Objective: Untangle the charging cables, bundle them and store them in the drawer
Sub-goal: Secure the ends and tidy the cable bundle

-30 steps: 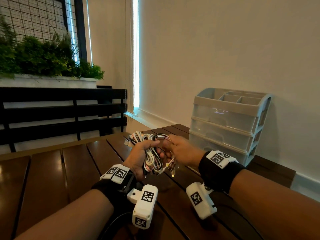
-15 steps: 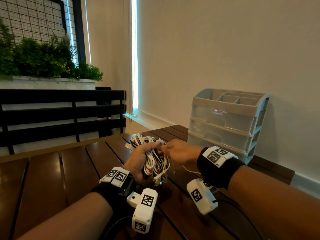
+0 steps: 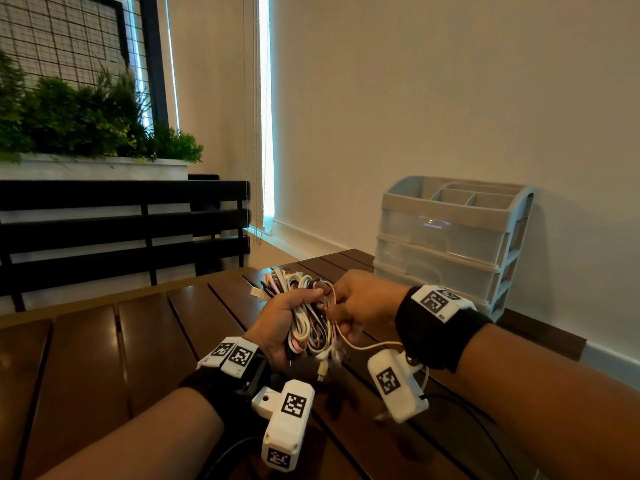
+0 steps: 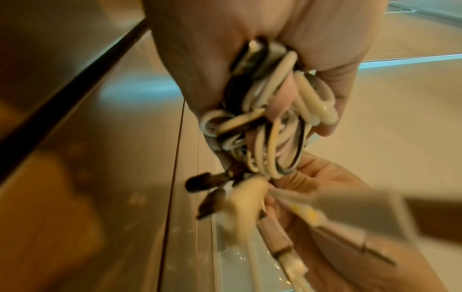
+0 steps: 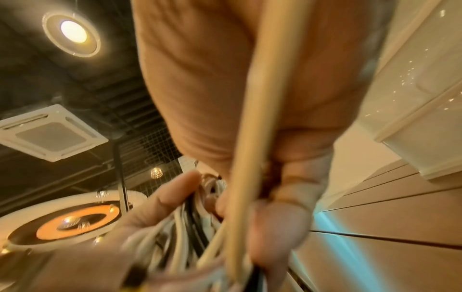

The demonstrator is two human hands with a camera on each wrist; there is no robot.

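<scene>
A tangle of white, black and pink charging cables (image 3: 304, 323) hangs above the wooden table, gripped in the fist of my left hand (image 3: 284, 320). Seen from the left wrist, the loops of the cable tangle (image 4: 272, 122) spill out below the curled fingers, with plugs dangling. My right hand (image 3: 360, 306) is right beside it and pinches one cream cable (image 3: 367, 346) that trails back past the wrist. In the right wrist view this cream cable (image 5: 252, 126) runs across the palm into the bundle. The plastic drawer unit (image 3: 450, 244) stands at the table's far right, its drawers pushed in.
The slatted wooden table (image 3: 104, 358) stretches left and toward me. A black bench (image 3: 121, 230) and a planter of greenery (image 3: 86, 123) stand beyond its far edge. The wall runs close behind the drawer unit.
Both hands have stayed together over the table. The right hand has drawn one cream cable out of the tangle, and it now trails under the right wrist.
</scene>
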